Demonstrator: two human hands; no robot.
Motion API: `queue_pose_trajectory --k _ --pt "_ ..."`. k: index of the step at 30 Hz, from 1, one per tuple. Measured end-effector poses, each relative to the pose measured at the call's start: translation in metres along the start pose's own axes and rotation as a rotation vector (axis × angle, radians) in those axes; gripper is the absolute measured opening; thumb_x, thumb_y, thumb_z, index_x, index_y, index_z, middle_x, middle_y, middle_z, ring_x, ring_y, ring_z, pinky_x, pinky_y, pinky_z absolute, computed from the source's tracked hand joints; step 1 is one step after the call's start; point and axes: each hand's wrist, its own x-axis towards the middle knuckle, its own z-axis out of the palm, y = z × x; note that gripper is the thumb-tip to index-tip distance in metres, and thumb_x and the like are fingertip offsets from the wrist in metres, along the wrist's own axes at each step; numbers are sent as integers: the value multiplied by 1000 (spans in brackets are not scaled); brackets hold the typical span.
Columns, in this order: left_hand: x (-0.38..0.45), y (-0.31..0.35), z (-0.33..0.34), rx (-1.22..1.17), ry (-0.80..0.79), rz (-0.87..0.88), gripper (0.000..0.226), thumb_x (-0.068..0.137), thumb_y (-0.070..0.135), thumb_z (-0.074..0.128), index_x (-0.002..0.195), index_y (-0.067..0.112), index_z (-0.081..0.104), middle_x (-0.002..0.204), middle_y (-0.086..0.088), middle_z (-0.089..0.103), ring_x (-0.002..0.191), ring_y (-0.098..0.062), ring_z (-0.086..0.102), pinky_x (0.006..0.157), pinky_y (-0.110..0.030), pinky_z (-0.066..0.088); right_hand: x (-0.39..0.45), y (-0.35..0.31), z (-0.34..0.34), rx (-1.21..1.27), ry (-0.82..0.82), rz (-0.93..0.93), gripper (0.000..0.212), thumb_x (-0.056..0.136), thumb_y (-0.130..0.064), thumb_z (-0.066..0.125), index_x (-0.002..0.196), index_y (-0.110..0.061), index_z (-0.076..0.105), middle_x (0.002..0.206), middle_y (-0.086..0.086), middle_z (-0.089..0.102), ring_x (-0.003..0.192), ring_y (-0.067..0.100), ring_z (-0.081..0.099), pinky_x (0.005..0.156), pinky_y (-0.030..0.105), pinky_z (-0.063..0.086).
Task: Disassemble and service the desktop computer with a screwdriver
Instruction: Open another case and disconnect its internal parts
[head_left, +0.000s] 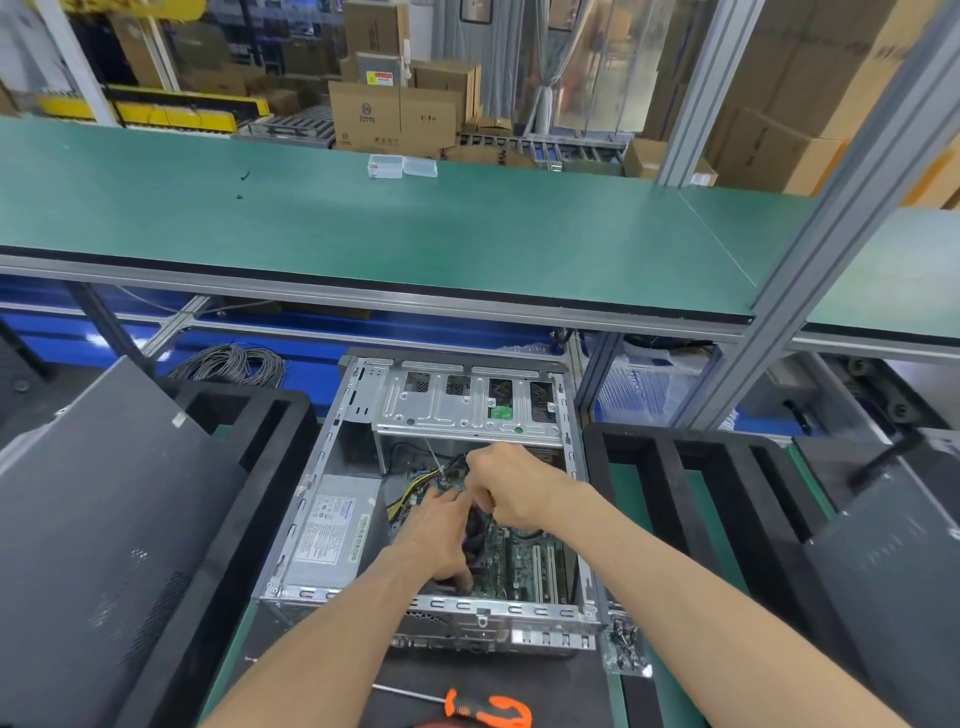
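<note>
An open desktop computer case (363, 608) lies on its side in front of me, side panel off. Inside I see the grey power supply (332, 535), the green motherboard (519, 566) and the drive cage (467, 405). My left hand (436, 540) reaches down onto the black CPU cooler in the middle, its fingers curled over it. My right hand (506, 488) is just above, fingers curled and pinching the bundle of black cables (452, 467). The orange-and-black screwdriver (467, 709) lies loose on the mat before the case.
A removed dark side panel (104, 519) leans at the left, another dark case (893, 571) at the right. Black foam holders (675, 467) flank the computer. A clear bag of screws (626, 644) lies at the case's right corner. A green shelf (415, 234) with small clear boxes (400, 166) spans above.
</note>
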Motion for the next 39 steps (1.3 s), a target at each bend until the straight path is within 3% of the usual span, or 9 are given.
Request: queue_pose_trajectory --k 5,9,13,17,21,25,32,36,39 --pt "-3 1 -4 -37 -7 -11 104 46 50 95 131 18 44 133 -1 52 122 -26 39 104 -43 43 -2 12 3 45 111 237 25 99 -31 56 105 -7 57 91 9 51 88 34 59 67 36 46" --pt "-4 2 -5 -47 -15 -21 105 48 48 95 134 18 43 135 -1 51 126 -28 38 106 -44 43 1 5 5 31 46 241 29 100 -20 55 74 -14 43 88 13 54 80 32 54 64 37 44" --pt "-6 4 -7 -39 -15 -19 112 52 47 95 143 19 36 140 1 49 132 -29 36 110 -44 40 4 -6 9 -59 39 67 5 88 -4 60 85 -6 64 92 12 59 84 32 59 63 41 51" --pt "-8 6 -8 -16 -13 -14 115 53 47 95 146 18 34 142 1 47 135 -31 34 110 -44 41 4 0 5 -71 41 -52 18 83 3 61 89 -9 72 92 0 51 89 28 57 65 36 42" --pt "-8 5 -8 7 -16 -14 113 51 51 94 143 17 36 144 -1 45 133 -29 34 109 -43 40 0 4 8 8 107 96 32 92 -25 63 120 -11 58 103 9 56 94 31 59 69 37 46" --pt "-7 5 -9 -2 -32 -29 108 52 51 94 138 15 39 142 -3 47 133 -31 35 108 -45 41 0 5 2 -33 48 275 28 101 -32 56 87 -8 53 89 14 53 82 35 58 64 37 44" --pt "-8 5 -9 -9 -33 -23 111 54 51 93 144 17 37 142 1 46 135 -33 33 111 -46 38 0 -8 -2 -114 -29 -74 17 77 8 58 78 -6 68 91 4 49 84 29 55 69 39 48" --pt "-9 5 -10 -3 -24 -16 108 51 51 94 137 16 39 141 -2 47 130 -30 36 108 -46 40 -4 6 -3 15 52 154 25 91 -21 62 113 -9 61 103 10 57 91 32 61 75 43 55" --pt "-8 6 -11 10 -30 -17 109 51 51 94 138 15 39 142 -3 46 131 -30 36 110 -48 37 -6 11 -2 16 29 296 31 103 -33 52 84 -8 53 80 9 49 82 33 60 69 39 51"
